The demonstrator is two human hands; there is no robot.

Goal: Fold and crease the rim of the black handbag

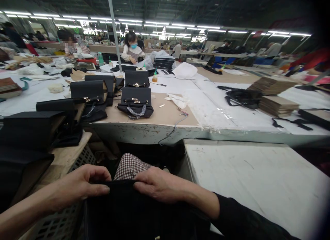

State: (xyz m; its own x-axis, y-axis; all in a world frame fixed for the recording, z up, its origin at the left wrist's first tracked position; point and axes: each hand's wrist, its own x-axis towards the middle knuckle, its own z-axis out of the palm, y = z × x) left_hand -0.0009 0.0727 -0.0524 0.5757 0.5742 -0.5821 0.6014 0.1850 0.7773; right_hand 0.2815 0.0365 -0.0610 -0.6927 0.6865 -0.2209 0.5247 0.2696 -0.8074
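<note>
A wide workshop with long tables (232,109) fills the frame. At the bottom centre, a black bag (134,212) lies on the person's lap; the left hand (82,185) and right hand (160,183) both pinch its top edge, fingers curled closed. Finished black handbags (136,101) stand left of centre, cardboard stacks (277,105) at right.

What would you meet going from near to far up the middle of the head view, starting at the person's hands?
Left hand and right hand gripping a black item → checked fabric → table edge → near black handbag → far black handbag → seated masked worker.
</note>
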